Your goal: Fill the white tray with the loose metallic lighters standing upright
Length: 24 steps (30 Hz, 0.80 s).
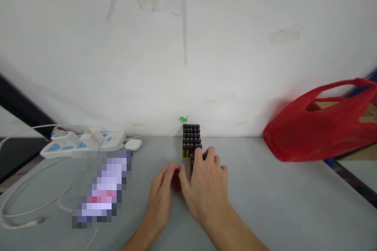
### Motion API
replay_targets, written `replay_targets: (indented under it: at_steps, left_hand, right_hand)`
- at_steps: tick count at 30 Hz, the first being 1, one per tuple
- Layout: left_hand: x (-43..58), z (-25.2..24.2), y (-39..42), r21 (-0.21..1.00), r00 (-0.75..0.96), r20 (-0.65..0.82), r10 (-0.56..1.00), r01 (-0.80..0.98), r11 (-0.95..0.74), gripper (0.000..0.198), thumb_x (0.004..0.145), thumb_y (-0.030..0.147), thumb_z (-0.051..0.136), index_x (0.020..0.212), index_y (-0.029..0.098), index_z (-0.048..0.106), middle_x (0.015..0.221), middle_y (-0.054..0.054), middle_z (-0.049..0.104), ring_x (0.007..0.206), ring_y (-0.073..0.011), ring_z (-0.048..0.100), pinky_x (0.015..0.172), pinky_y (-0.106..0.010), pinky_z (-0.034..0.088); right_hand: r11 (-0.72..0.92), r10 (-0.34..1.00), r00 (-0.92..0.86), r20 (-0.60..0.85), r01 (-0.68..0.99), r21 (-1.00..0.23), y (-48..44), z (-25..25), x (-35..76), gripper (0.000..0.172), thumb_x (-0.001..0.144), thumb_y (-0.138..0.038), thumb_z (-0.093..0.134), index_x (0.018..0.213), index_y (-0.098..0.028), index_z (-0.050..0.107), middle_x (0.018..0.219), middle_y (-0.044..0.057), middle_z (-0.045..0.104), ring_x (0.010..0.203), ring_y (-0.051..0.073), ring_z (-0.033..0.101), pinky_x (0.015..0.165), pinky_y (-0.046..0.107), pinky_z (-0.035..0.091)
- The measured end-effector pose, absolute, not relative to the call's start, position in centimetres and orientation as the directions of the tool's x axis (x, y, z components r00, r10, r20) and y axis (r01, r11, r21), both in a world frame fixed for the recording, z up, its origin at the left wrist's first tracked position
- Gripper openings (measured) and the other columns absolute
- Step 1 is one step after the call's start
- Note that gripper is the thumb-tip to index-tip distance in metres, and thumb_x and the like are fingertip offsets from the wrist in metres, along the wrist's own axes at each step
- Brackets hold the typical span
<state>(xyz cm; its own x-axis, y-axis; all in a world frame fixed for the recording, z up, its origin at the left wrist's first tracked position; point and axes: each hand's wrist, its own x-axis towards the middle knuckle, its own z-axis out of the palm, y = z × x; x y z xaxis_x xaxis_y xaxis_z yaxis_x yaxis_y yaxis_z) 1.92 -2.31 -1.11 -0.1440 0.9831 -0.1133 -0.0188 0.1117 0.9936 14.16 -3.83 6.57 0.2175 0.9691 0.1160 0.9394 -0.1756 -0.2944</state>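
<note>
A block of upright batteries [191, 135] with black ends stands in tight rows on the grey table, close to the wall. Yellow-green sides show on a few at its near left. My right hand [206, 182] curls over the near right part of the block, its fingers bent around batteries there and mostly covering them. Just left of it, my left hand [161, 188] has its fingers pressed together, the tips close to my right thumb. Something reddish shows dimly between the two hands. Whatever the left fingertips hold, if anything, is hidden.
At the left lie a white power strip [85, 143] with plugs, a small white device [133, 144], a pixelated phone-like object [104, 188] and a loose white cable [23, 224]. A red bag [318, 129] stands at the right. The marked white wall [229, 66] rises behind the table [271, 204].
</note>
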Motion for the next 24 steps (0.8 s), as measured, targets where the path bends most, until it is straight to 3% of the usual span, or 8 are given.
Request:
replay_targets:
  at_steps: [3, 5, 11, 15, 19, 24]
  left_hand:
    - [1.5, -2.0, -2.4, 0.992, -0.249, -0.119, 0.961, -0.004, 0.122, 0.043, 0.083, 0.063, 0.076, 0.098, 0.023, 0.081, 0.125, -0.012, 0.079, 0.128, -0.0376, 0.067, 0.112, -0.048, 0.054]
    - [1.3, -2.1, -2.4, 0.993, -0.258, -0.107, 0.960, 0.028, 0.118, 0.041, 0.084, 0.064, 0.076, 0.096, 0.025, 0.081, 0.126, -0.012, 0.080, 0.132, -0.0379, 0.065, 0.117, -0.049, 0.051]
    - [1.9, -0.4, -2.2, 0.982, -0.092, -0.181, 0.979, -0.067, 0.176, 0.047, 0.087, 0.068, 0.068, 0.081, 0.022, 0.076, 0.096, -0.009, 0.082, 0.108, -0.0355, 0.072, 0.091, -0.041, 0.059]
    - [2.3, 0.6, -2.2, 0.980, 0.081, -0.152, 0.985, -0.119, 0.161, 0.051, 0.092, 0.067, 0.061, 0.073, 0.020, 0.072, 0.075, -0.007, 0.076, 0.078, -0.0271, 0.071, 0.068, -0.033, 0.052]
    - [2.4, 0.9, -2.3, 0.988, 0.062, -0.125, 0.990, -0.082, 0.130, 0.056, 0.092, 0.069, 0.063, 0.065, 0.020, 0.067, 0.063, -0.003, 0.067, 0.062, -0.0211, 0.060, 0.063, -0.030, 0.049]
    - [2.4, 1.1, -2.3, 0.990, 0.034, -0.113, 0.993, -0.080, 0.115, 0.053, 0.088, 0.066, 0.068, 0.060, 0.022, 0.058, 0.058, 0.001, 0.058, 0.057, -0.0176, 0.053, 0.057, -0.027, 0.044]
  right_hand:
    - [-0.208, 0.963, 0.251, 0.092, 0.920, -0.332, -3.6, 6.8, 13.3, 0.033, 0.106, -0.046, 0.054, 0.119, -0.019, 0.068, 0.122, 0.021, 0.065, 0.111, 0.044, 0.067, 0.089, 0.063, 0.057]
    - [-0.227, 0.959, 0.271, 0.078, 0.906, -0.358, -3.5, 6.8, 12.8, 0.037, 0.106, -0.050, 0.054, 0.121, -0.019, 0.069, 0.126, 0.023, 0.064, 0.115, 0.045, 0.065, 0.088, 0.064, 0.058]
    - [-0.290, 0.934, 0.343, 0.102, 0.892, -0.346, -3.3, 5.7, 11.6, 0.034, 0.108, -0.044, 0.053, 0.125, -0.018, 0.068, 0.135, 0.025, 0.063, 0.121, 0.046, 0.062, 0.088, 0.066, 0.060]
    - [-0.320, 0.933, 0.350, 0.084, 0.913, -0.252, -3.2, 5.4, 11.7, 0.025, 0.111, -0.029, 0.049, 0.126, -0.022, 0.067, 0.138, 0.022, 0.064, 0.119, 0.041, 0.065, 0.079, 0.054, 0.064]
    - [-0.296, 0.947, 0.313, 0.067, 0.936, -0.190, -3.1, 5.8, 12.2, 0.023, 0.108, -0.021, 0.054, 0.128, -0.023, 0.067, 0.134, 0.020, 0.064, 0.106, 0.037, 0.070, 0.066, 0.041, 0.063]
    - [-0.325, 0.937, 0.343, 0.063, 0.925, -0.196, -3.2, 5.9, 12.0, 0.027, 0.109, -0.036, 0.060, 0.131, -0.022, 0.068, 0.136, 0.022, 0.064, 0.102, 0.038, 0.072, 0.062, 0.042, 0.064]
